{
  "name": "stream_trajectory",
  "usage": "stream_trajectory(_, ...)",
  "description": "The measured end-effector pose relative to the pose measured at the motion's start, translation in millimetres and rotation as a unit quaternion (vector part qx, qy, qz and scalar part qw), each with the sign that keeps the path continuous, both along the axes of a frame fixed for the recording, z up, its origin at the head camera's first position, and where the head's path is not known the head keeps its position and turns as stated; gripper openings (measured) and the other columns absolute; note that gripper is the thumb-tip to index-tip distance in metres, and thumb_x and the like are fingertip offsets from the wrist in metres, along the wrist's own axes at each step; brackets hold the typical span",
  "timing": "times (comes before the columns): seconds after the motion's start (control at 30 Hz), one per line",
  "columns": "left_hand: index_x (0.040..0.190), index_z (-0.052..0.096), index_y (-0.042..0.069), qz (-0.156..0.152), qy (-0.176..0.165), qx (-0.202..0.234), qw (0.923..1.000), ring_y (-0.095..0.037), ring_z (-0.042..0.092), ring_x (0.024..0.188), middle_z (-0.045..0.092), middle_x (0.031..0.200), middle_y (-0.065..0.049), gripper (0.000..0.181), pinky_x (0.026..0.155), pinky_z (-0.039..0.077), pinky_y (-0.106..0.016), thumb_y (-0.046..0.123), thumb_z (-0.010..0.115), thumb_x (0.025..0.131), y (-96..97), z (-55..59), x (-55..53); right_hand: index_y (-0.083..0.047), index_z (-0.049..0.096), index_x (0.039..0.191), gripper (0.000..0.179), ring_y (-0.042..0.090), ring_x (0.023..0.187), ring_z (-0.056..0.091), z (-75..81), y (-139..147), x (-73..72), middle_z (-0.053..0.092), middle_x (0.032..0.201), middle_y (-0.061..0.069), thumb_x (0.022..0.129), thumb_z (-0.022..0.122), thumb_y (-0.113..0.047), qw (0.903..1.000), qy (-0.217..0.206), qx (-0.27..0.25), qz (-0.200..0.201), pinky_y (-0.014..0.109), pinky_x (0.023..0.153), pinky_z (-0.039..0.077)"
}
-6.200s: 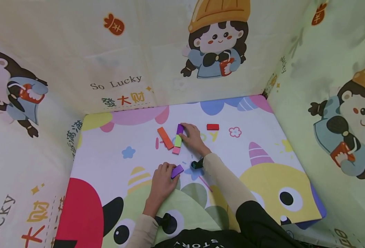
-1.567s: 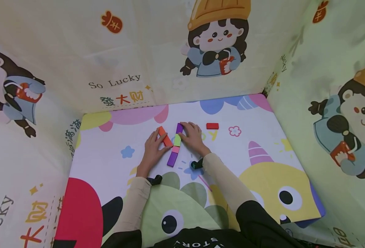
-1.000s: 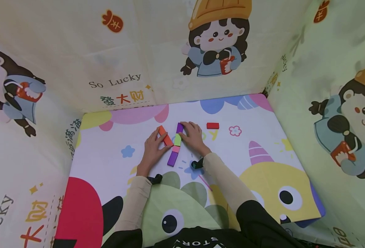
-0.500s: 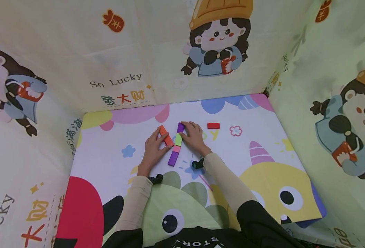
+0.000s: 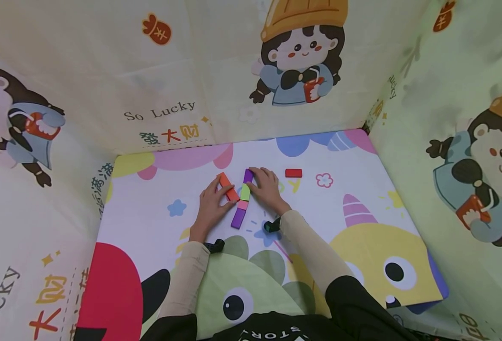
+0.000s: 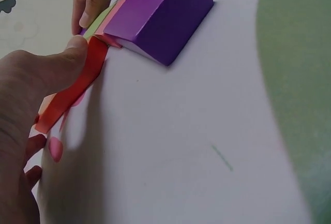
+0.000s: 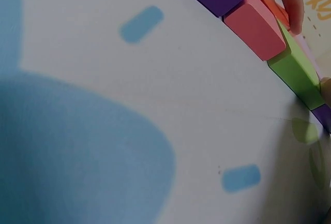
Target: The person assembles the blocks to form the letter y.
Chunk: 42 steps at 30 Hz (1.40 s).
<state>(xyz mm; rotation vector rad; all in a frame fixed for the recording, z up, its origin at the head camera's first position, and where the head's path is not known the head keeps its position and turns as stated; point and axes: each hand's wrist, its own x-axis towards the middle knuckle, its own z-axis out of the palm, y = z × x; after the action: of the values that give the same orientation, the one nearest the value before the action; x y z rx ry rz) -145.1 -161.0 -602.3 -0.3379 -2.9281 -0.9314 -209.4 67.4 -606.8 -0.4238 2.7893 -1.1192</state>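
Note:
My left hand [image 5: 209,207] holds an orange block [image 5: 228,186] between thumb and fingers, the thumb at its near end. That block lies slanted, its near end close to a row of blocks. From far to near, the row runs purple block [image 5: 248,175], green block [image 5: 245,192], shorter pink block [image 5: 242,205] and purple block [image 5: 238,218]. My right hand [image 5: 269,190] grips the far purple block from the right side, its thumb by the green block. In the left wrist view the near purple block [image 6: 160,19] stands beside the pink one.
A red block [image 5: 293,173] lies alone, to the right of my right hand. The blocks rest on a printed cartoon mat [image 5: 140,222]. Patterned cloth walls [image 5: 221,71] rise behind the mat and on both sides.
Since the earliest frame, my left hand has set the purple block at the row's near end, let go and taken hold of the orange block. The right hand has stayed put.

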Motion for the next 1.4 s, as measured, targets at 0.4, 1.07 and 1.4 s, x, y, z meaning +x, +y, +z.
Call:
stream_trajectory(0.4,0.158,0.046,0.024,0.026,-0.010,0.097,0.9949,-0.042,0.033,0.153,0.023,0.173,-0.014,0.069,0.118,0.019,-0.075,0.033,0.074,0.096,-10.1,-3.5,-10.8,-0.025,0.040,0.159,0.060,0.029,0.160,0.021,-1.5,-1.5,0.2,0.042,0.166,-0.001,0.105,0.060,-0.039,1.0000,-0.005,0.003,0.003,0.056,0.130,0.005)
stream_trajectory(1.07,0.141,0.066,0.033,-0.048,-0.062,0.008,0.9969,-0.044,0.030,0.143,0.033,0.166,-0.011,0.043,0.114,0.026,-0.065,0.011,0.053,0.107,-29.4,7.0,-38.7,-0.025,0.039,0.160,0.060,0.029,0.161,0.018,0.1,-1.0,1.6,0.041,0.166,-0.002,0.105,0.059,-0.039,0.9999,-0.015,-0.003,0.005,0.056,0.130,0.003)
stream_trajectory(1.4,0.136,0.070,0.031,-0.063,-0.055,-0.001,0.9966,-0.044,0.029,0.145,0.037,0.163,-0.015,0.037,0.116,0.027,-0.064,0.015,0.060,0.104,-29.1,7.3,-43.8,-0.026,0.038,0.160,0.061,0.028,0.161,0.018,0.3,1.0,0.2,0.040,0.167,-0.002,0.105,0.058,-0.040,1.0000,-0.007,0.003,0.005,0.055,0.131,0.003)
